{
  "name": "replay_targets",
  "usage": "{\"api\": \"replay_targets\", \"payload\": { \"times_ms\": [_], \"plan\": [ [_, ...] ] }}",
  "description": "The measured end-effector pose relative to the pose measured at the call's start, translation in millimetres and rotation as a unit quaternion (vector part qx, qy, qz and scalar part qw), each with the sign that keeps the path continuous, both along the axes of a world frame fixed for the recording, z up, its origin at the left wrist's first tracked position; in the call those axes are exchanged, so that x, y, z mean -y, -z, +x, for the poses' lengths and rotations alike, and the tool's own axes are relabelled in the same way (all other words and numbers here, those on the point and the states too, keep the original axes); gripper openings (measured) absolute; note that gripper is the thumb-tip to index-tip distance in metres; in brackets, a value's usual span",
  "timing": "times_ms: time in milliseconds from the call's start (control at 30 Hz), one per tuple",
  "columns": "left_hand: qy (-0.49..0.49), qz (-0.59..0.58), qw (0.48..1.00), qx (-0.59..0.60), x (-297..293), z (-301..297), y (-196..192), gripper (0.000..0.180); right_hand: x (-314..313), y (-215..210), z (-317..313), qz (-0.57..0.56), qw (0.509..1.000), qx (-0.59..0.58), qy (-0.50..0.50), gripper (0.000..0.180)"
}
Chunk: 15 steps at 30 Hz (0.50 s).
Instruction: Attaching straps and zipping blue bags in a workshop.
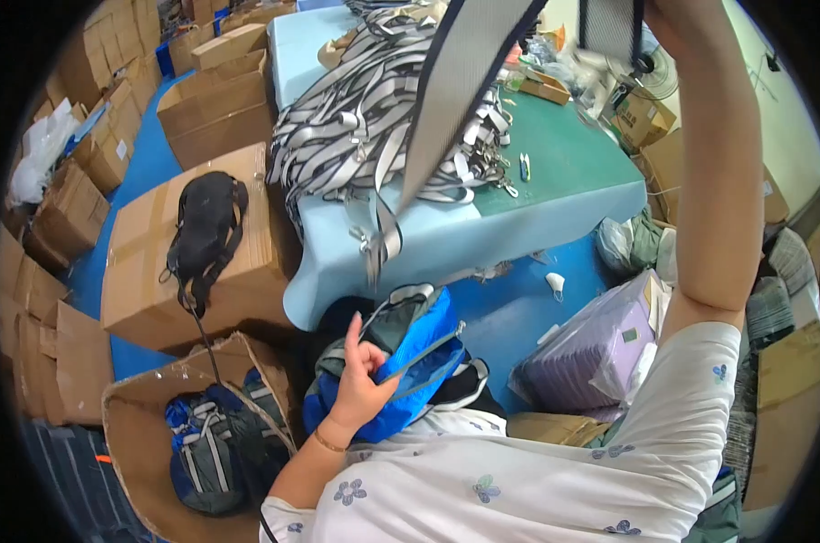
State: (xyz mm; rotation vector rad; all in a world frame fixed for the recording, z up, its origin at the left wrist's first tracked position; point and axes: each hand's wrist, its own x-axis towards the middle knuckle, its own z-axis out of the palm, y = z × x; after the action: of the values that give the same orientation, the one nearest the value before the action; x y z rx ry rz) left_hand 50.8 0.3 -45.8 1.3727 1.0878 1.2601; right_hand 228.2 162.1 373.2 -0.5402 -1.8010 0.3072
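In my lap lies a blue and grey bag (428, 339), with a narrow grey strip along its edge. My left hand (360, 385) grips that edge; its index finger points up while the other fingers curl in. My right hand (686, 23) is raised high at the upper right, partly cut off by the picture's edge. It holds a wide grey-white strap (609, 27) with dark edges, which loops out of view. A long stretch of similar strap (460, 86) hangs down across the table, in front of a big heap of straps (356, 136) with metal clips.
The table (573, 172) has a light-blue cover and green top; small snips (525, 167) lie there. A black pouch (209, 222) rests on a closed carton (138, 271). An open carton (125, 425) at lower left holds bags. Purple wrapped stacks (591, 348) stand right.
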Motion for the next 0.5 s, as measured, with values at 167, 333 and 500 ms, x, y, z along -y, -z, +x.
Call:
{"api": "replay_targets", "payload": {
  "times_ms": [167, 333, 500],
  "plan": [
    [-0.029, 0.003, 0.999, -0.019, 16.2, 9.6, 2.2, 0.097, 47.6, 51.2, -2.4, -0.012, 0.934, 0.355, 0.026, 0.025],
    [-0.026, -0.003, 0.998, -0.059, 17.1, 2.6, 19.6, 0.039, 59.4, 89.9, 23.5, -0.082, 0.962, 0.259, -0.024, 0.025],
    [-0.123, 0.039, 0.983, -0.127, 13.5, 4.2, 32.0, 0.039, 54.4, 206.4, 51.5, -0.173, 0.944, 0.163, -0.230, 0.038]
  ]
}}
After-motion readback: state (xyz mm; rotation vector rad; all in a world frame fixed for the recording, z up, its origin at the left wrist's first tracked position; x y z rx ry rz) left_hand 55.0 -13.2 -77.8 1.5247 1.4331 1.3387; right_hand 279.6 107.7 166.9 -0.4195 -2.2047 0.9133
